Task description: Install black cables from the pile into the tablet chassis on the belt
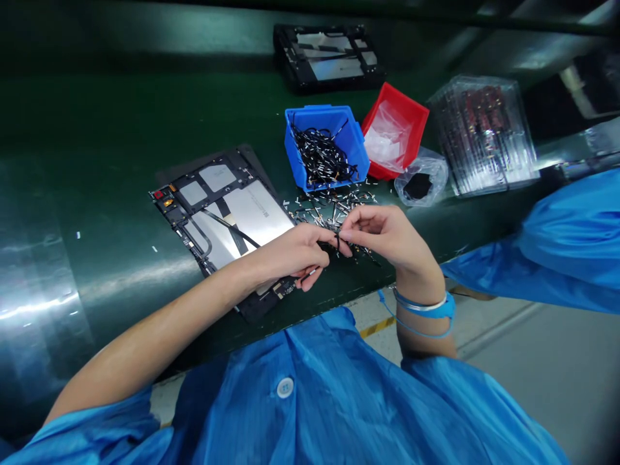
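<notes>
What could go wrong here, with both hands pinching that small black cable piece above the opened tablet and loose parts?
1. The left hand and right hand pinch a small black cable piece at the fingertips; it could slip into the scattered loose pieces and be hard to find.
2. The left forearm crosses the opened tablet, so it might brush the exposed boards.
3. The tablet's near corner lies close to the green belt edge.

An electronics assembly line, seen from a worker's station.
An opened tablet [225, 216] lies on a green conveyor belt [97, 129] beside parts bins [323, 147], stacked clear trays [484, 132] and blue antistatic smocks [314, 400].
</notes>
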Motion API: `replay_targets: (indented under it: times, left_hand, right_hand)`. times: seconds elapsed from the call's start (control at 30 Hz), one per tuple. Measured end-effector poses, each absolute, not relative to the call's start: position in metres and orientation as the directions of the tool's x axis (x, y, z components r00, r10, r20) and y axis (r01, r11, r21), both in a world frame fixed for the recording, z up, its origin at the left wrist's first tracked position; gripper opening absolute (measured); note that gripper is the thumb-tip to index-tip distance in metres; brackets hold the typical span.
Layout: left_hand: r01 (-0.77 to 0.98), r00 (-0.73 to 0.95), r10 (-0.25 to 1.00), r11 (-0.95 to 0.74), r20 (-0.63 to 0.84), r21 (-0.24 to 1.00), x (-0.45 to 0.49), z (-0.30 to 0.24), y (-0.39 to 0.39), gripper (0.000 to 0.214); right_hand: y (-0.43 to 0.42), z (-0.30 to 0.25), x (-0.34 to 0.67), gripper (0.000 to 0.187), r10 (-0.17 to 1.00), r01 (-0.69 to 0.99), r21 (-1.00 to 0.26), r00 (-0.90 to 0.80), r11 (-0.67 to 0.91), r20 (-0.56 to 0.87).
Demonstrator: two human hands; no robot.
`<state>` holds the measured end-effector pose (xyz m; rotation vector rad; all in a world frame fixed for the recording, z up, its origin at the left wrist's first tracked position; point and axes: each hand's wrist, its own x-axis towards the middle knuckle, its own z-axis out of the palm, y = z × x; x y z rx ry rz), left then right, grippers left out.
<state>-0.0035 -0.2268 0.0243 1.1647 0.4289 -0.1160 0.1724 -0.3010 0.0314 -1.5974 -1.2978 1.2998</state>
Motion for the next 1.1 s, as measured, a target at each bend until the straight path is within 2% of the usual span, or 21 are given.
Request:
replay_targets:
  times: [0.2, 0.43, 0.8, 0.9, 1.0, 1.1]
  left_hand:
    - [0.368, 0.901, 0.133, 0.273, -0.414, 0.889, -0.005, 0.028, -0.225, 0.051]
    - [0.384, 0.898, 0.134, 0.226, -0.419, 0.895, -0.007, 0.033, -0.223, 0.048]
    - [0.385, 0.894, 0.175, 0.174, -0.413, 0.906, -0.009, 0.038, -0.224, 0.042]
    - [0.401, 0.887, 0.193, 0.125, -0.419, 0.907, -0.01, 0.039, -0.223, 0.042]
    - [0.392, 0.887, 0.227, 0.088, -0.401, 0.916, -0.011, 0.038, -0.221, 0.041]
    - [0.343, 0.903, 0.241, 0.09, -0.354, 0.935, -0.012, 0.037, -0.221, 0.035]
  right_hand:
    - [-0.299, 0.033, 0.173, 0.034, 0.962, 0.267, -0.93, -0.042, -0.251, -0.271]
    - [-0.304, 0.03, 0.164, 0.027, 0.976, 0.156, -0.966, -0.039, -0.206, -0.214]
    - [-0.315, 0.022, 0.148, 0.022, 0.978, 0.253, -0.963, 0.205, -0.095, -0.043]
    - [-0.317, 0.017, 0.144, 0.014, 0.966, 0.259, -0.964, 0.257, -0.067, 0.002]
    - [-0.319, 0.014, 0.137, 0.004, 0.935, 0.325, -0.946, 0.331, 0.013, 0.127]
    - [-0.319, 0.013, 0.133, 0.006, 0.891, 0.419, -0.906, 0.383, 0.067, 0.243]
